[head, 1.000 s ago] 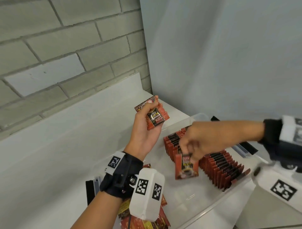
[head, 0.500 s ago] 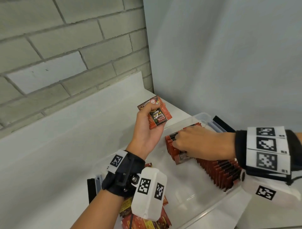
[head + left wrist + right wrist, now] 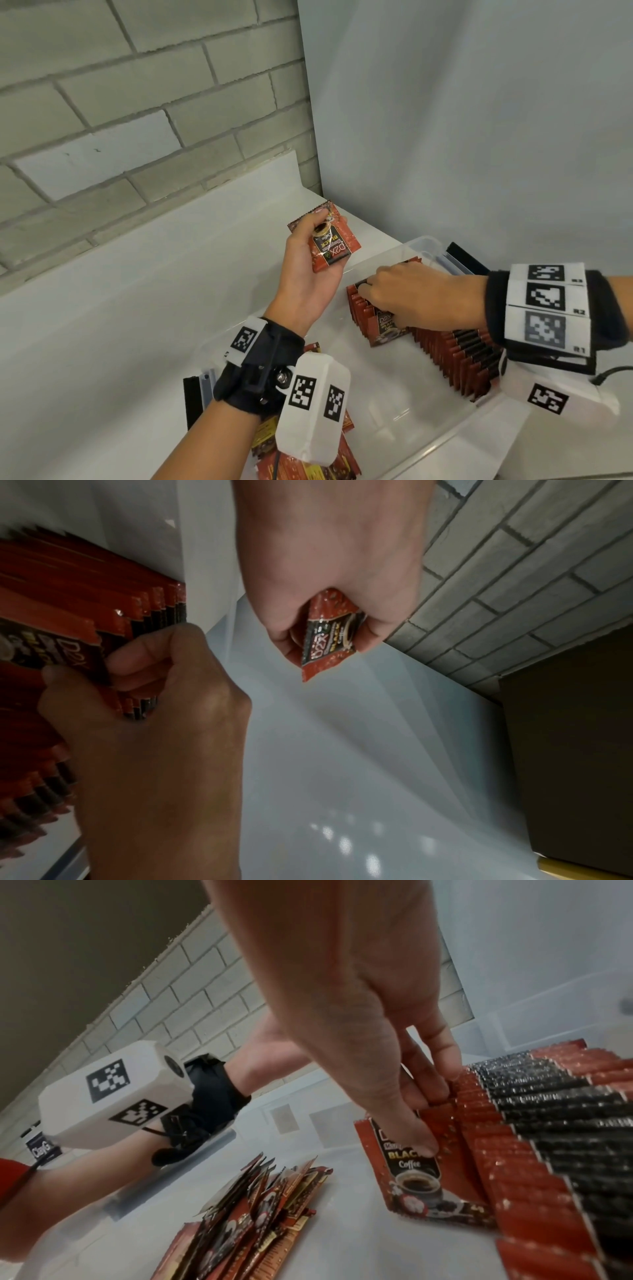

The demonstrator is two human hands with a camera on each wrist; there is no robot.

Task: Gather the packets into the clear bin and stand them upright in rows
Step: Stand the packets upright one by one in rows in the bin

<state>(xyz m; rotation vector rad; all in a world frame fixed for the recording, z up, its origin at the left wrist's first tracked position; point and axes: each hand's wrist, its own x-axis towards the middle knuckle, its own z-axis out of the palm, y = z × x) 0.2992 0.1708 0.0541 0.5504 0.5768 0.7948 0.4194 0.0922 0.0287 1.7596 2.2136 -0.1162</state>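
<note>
My left hand (image 3: 308,274) is raised over the white table and grips a red-and-black coffee packet (image 3: 330,248), with another packet's edge showing behind it. In the left wrist view this held packet (image 3: 329,639) sits between thumb and fingers. My right hand (image 3: 411,294) is inside the clear bin (image 3: 421,243). It pinches the front packet (image 3: 385,330) against a long row of upright packets (image 3: 462,356). In the right wrist view the thumb lies on the front packet (image 3: 411,1177) and the fingers curl behind it.
A loose pile of packets (image 3: 308,466) lies in the bin's near left corner, under my left wrist. A black and grey strip (image 3: 197,397) lies left of the bin; a black object (image 3: 462,257) lies behind it. A brick wall and a white panel close the back.
My right hand carried a packet from mid-bin to the front of the row and stood it there. My left hand stayed raised, turning its packet slightly.
</note>
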